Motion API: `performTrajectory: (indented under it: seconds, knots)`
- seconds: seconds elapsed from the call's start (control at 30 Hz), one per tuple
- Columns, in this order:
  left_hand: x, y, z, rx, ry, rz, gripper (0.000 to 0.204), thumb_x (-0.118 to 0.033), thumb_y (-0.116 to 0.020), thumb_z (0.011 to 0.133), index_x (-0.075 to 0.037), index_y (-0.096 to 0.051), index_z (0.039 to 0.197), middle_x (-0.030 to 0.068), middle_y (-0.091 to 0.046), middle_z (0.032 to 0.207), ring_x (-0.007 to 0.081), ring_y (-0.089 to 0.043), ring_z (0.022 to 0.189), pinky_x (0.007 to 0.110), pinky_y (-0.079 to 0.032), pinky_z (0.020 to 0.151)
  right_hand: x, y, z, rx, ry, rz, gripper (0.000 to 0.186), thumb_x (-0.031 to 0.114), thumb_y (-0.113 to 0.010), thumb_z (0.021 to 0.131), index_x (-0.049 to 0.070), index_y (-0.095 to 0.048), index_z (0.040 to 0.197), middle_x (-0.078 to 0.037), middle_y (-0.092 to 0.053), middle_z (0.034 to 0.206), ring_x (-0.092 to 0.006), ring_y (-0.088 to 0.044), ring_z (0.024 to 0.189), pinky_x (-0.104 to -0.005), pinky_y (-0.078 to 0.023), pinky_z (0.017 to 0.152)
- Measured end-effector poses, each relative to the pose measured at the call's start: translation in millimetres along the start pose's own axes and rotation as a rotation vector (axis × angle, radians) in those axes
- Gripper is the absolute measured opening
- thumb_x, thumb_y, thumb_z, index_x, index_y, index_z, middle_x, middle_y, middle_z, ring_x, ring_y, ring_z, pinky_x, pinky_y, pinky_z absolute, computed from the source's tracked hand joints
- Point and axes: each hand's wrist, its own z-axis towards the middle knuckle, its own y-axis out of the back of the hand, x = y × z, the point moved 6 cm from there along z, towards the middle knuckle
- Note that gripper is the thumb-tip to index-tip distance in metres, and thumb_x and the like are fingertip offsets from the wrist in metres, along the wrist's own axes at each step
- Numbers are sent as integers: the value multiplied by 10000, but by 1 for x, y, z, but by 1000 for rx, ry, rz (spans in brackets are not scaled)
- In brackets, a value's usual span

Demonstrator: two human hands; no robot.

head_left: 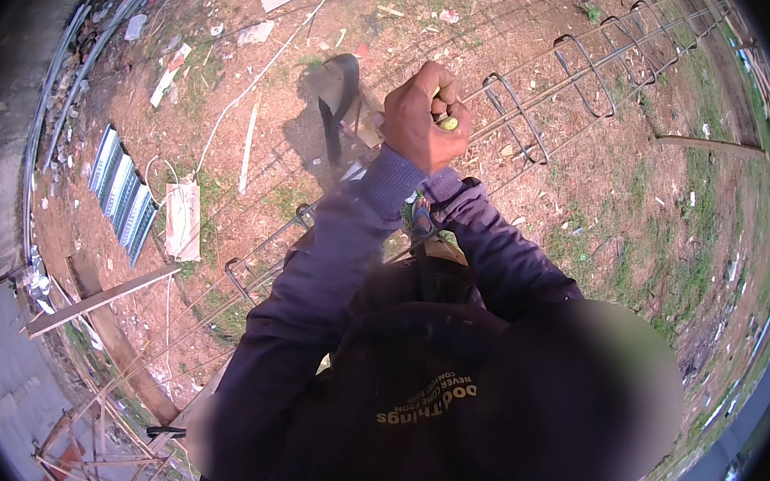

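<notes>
My left hand [424,113] is closed at the upper middle, reached over the rebar cage [522,128]. Its fingers are curled round a tool whose yellow-green handle ends [449,124] stick out; the tool's head is hidden. My right sleeve [503,230] runs up to a cuff just under the left wrist. The right hand itself is hidden behind the left one, so its grip does not show. The cage, long thin bars with rectangular stirrups [583,76], passes beneath my hands from lower left to upper right.
Left of my hands are a bent black strip [341,107], a striped blue-white sheet [123,195], a pale board [183,221] and a wooden plank [102,302]. Pipes [68,71] line the far left edge. Another plank [711,146] lies at right. Scraps litter the dirt and grass.
</notes>
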Motion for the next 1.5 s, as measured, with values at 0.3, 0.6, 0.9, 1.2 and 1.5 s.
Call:
performTrajectory:
  seconds: [0.3,0.6,0.9,1.2,1.5]
  knots:
    - [52,30,62,-516,262,-61,481,-208,-868,765,36,-579,1061,67,-587,765,84,-556,659,253,-482,538,-13,-29,48,74,-182,-664,353,69,-791,766,4,-627,1072,-51,-694,931,-174,-666,869,-306,-518,790]
    - [68,16,80,456,537,-743,324,-295,-806,831,0,-680,876,49,-633,708,122,-614,591,264,-533,552,20,-41,45,664,-298,-457,272,73,-779,777,-1,-672,1016,-65,-707,844,-148,-660,786,-311,-517,688]
    - [29,-1,23,-119,210,167,417,-283,-870,760,-54,-549,897,-19,-494,678,104,-487,610,322,-553,818,-17,-27,-11,-94,45,128,301,138,-764,813,-14,-652,1048,-95,-698,904,-166,-666,818,-314,-524,702]
    - [91,35,68,-78,589,-414,428,-326,-841,786,25,-635,918,80,-641,773,172,-624,660,300,-534,627,6,-42,35,106,84,-404,288,115,-783,812,4,-649,1041,-62,-688,885,-139,-655,804,-286,-522,694]
    - [74,24,52,-469,381,-136,452,-368,-855,767,-15,-610,907,21,-579,734,142,-579,691,270,-526,656,-23,-31,52,22,-44,-521,246,112,-775,775,-23,-673,954,-126,-707,832,-274,-684,737,-395,-519,650]
